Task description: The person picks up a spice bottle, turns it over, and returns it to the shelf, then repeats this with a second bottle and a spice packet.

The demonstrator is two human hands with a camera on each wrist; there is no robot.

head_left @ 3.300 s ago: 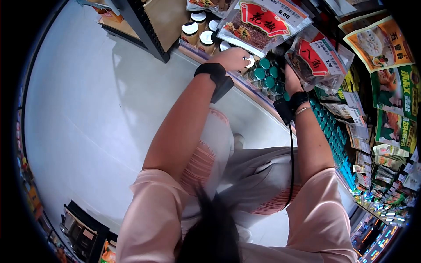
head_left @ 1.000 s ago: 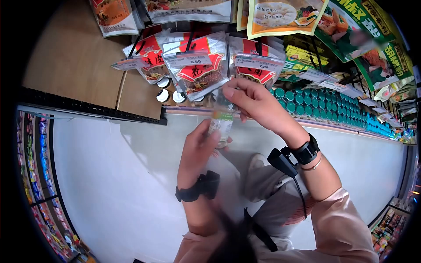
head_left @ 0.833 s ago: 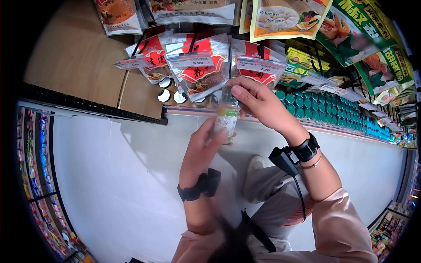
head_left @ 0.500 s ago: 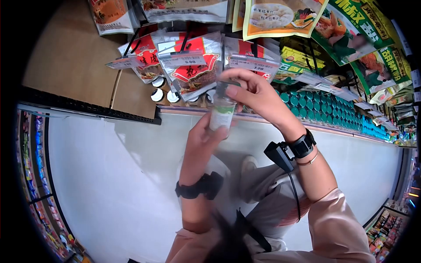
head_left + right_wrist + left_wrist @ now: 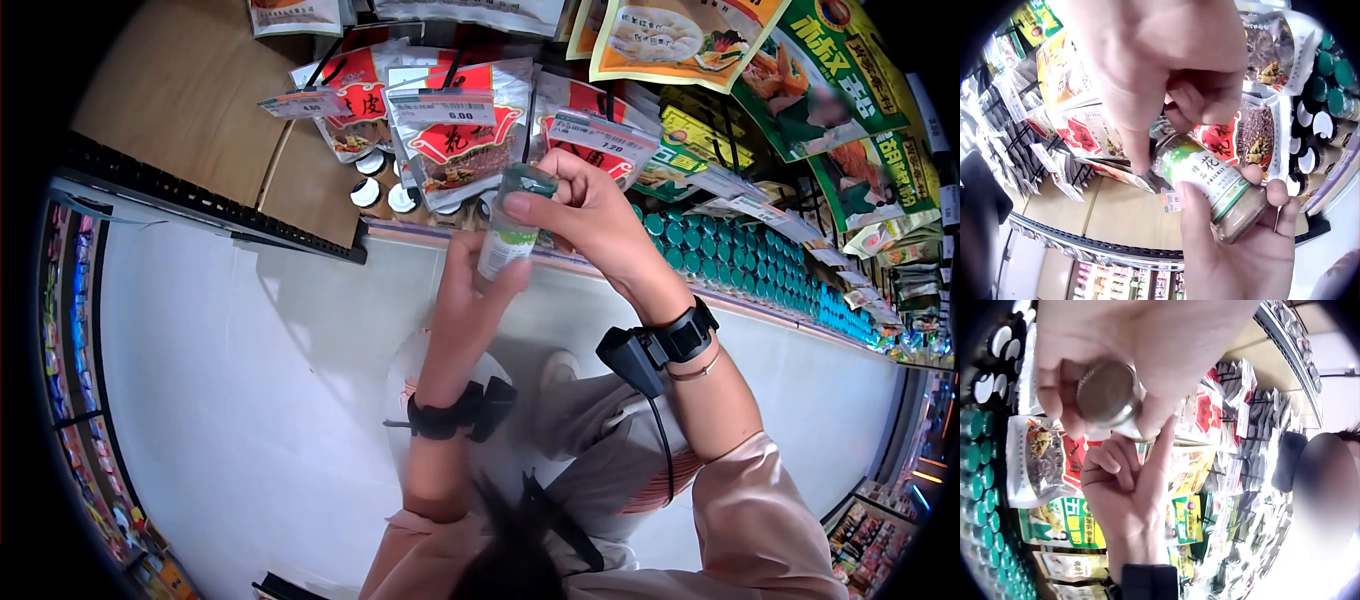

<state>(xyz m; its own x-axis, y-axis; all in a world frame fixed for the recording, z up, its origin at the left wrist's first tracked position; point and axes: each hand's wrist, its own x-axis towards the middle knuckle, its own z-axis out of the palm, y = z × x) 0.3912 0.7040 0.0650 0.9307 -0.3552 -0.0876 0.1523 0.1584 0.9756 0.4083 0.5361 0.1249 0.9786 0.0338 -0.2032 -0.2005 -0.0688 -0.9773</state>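
Both hands hold a small clear spice jar (image 5: 508, 245) in front of the shelf. Its white and green label (image 5: 1205, 172) faces the right wrist camera, and a small price sticker (image 5: 1171, 200) shows at its side. The left hand (image 5: 465, 305) grips the lower body, thumb on one side and fingers on the other. At the dark green cap (image 5: 530, 181), the right hand (image 5: 597, 222) pinches with thumb and curled fingers. From the left wrist, the jar's round base (image 5: 1107, 394) is seen end-on, the right hand (image 5: 1124, 503) beyond it. The jar leans slightly.
Red-labelled spice bags (image 5: 460, 140) hang just behind the hands. Below them stand white-capped jars (image 5: 366, 191) and rows of green-capped jars (image 5: 700, 245). Yellow and green packets (image 5: 820, 80) hang at right. A wooden shelf (image 5: 190, 110) with a black edge lies left.
Earlier both hands reached into the shelf near the capped jars; now they hold one jar between them. Over the last second the jar has risen slightly and turned, its label shifting in view.
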